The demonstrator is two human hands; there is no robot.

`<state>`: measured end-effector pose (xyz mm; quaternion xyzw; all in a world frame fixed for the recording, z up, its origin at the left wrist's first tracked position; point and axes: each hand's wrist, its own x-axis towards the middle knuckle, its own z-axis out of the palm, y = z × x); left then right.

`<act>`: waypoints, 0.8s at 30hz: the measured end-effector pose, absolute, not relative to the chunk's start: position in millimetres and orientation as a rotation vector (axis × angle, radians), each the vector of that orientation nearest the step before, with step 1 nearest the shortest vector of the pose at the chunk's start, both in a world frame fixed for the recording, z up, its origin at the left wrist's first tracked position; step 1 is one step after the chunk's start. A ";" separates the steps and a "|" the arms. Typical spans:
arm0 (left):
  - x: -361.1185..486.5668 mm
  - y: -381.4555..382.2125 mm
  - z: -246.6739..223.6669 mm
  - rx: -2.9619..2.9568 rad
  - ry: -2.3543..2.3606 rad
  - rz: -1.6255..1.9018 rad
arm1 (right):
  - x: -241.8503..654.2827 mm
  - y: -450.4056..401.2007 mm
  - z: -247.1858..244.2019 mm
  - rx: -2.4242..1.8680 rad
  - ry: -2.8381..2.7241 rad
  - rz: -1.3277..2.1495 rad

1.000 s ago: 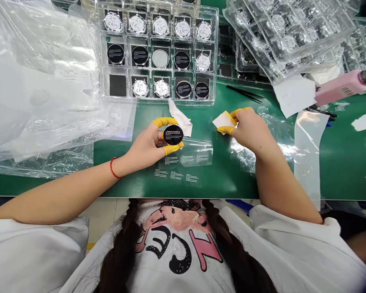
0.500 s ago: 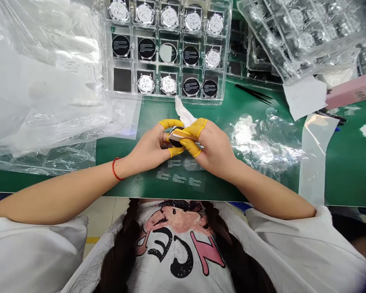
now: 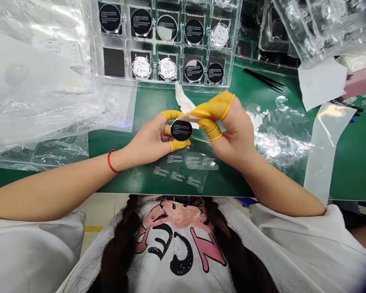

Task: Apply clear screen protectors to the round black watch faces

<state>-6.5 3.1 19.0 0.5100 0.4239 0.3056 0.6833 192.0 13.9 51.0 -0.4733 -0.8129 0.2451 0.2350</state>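
My left hand (image 3: 151, 138), in yellow finger cots, grips a round watch (image 3: 182, 132) by its rim. The watch's black face is up, with white printed text on it. My right hand (image 3: 232, 130), also in yellow finger cots, pinches a small pale flat piece (image 3: 191, 118) at the upper right edge of the watch; its kind is unclear, and I cannot tell whether it touches the face. Just behind the hands lies a crumpled white tissue (image 3: 183, 97). Below them is a clear film with printed text labels (image 3: 178, 178) on the green table.
A clear plastic tray (image 3: 125, 81) of watches stands at the back, some face up, some back up. Black tweezers (image 3: 264, 79) lie to its right. Clear bags (image 3: 57, 101) cover the left side; loose clear films (image 3: 280, 130) lie on the right. More trays (image 3: 326, 24) are stacked back right.
My right hand has moved up and to the right with the pale piece, uncovering more of the watch face. My left hand keeps hold of the watch. The camera view has shifted slightly.
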 end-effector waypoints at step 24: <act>-5.6 6.4 18.2 1.105 0.971 0.773 | 197.5 0.1 25.9 -0.984 -2.237 0.429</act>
